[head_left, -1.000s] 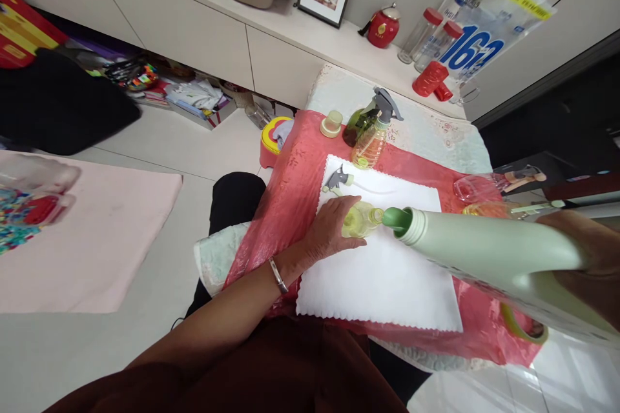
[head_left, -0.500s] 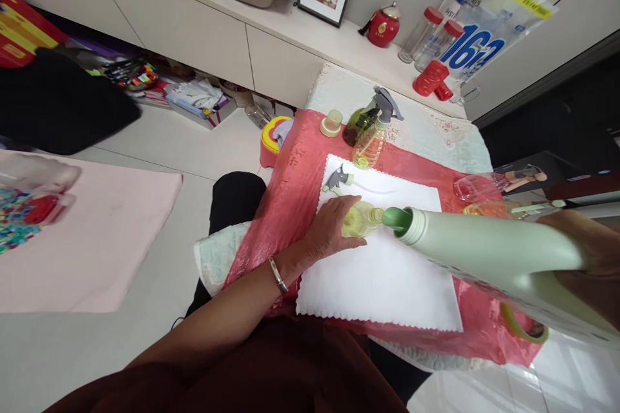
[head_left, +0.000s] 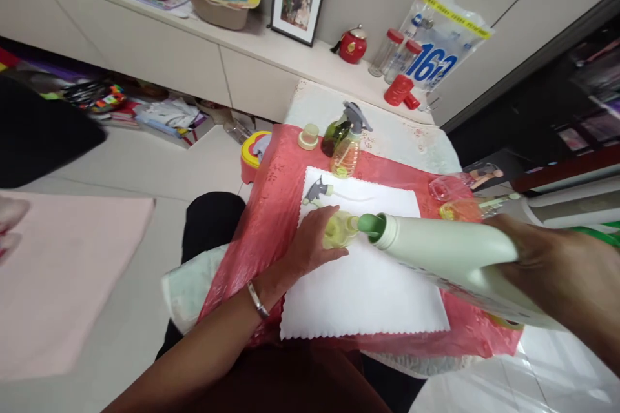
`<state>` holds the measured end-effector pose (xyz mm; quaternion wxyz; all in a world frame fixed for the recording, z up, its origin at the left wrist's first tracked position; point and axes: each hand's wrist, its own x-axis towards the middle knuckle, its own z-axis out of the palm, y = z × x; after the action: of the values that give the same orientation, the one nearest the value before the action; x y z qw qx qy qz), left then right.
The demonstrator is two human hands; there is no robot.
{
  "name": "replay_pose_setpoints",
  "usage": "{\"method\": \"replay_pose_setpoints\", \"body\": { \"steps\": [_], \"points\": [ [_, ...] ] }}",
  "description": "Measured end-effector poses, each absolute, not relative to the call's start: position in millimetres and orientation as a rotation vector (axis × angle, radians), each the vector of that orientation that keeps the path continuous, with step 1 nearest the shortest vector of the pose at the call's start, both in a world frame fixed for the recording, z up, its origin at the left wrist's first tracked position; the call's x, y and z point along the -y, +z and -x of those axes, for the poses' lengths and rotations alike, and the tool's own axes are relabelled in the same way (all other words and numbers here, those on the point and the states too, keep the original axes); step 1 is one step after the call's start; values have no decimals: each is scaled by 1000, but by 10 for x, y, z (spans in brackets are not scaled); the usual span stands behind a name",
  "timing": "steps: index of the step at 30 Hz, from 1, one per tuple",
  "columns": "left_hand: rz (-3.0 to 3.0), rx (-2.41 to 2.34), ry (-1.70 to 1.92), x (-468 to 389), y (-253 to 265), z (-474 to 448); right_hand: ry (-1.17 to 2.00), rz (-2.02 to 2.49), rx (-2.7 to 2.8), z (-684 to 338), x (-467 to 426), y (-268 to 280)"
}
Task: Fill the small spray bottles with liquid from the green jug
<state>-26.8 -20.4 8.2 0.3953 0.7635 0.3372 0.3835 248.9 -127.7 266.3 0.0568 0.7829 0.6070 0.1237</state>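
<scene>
My left hand (head_left: 310, 242) is wrapped around a small yellow-tinted clear bottle (head_left: 340, 231), which leans with its neck toward the right. My right hand (head_left: 527, 261) grips the handle of a large pale green jug (head_left: 440, 242). The jug is tipped to the left, its green spout (head_left: 371, 224) right at the bottle's mouth. Whether liquid is flowing I cannot tell. Behind the left hand, a grey spray head (head_left: 317, 191) with a thin tube lies on a scalloped white mat (head_left: 368, 297).
A spray bottle (head_left: 345, 155), a dark green bottle (head_left: 334, 135) and a pale cap (head_left: 309, 136) stand at the back of the red plastic sheet (head_left: 242, 251). Two clear bottles lie at the right, including a yellowish one (head_left: 462, 210). A shelf (head_left: 329, 55) holds jars and a photo frame.
My view has swung to the right and up, so the table sits further left and lower. The jug's spout is now slightly closer over the bottle's mouth. Both hands keep their holds.
</scene>
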Motion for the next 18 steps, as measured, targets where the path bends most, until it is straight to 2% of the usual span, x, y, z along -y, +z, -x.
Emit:
{"method": "replay_pose_setpoints", "body": {
  "steps": [5, 10, 18],
  "points": [
    [-1957, -858, 980, 187, 30, 291, 204, -2520, -2085, -2374, 1209, 2590],
    [-1976, -899, 956, 173, -11, 288, 3, -3011, -2049, -2515, 1207, 2433],
    [-1956, -900, 963, 176, -4, 282, 274, -3641, -1788, -2898, 1001, 1766]
  ]
}}
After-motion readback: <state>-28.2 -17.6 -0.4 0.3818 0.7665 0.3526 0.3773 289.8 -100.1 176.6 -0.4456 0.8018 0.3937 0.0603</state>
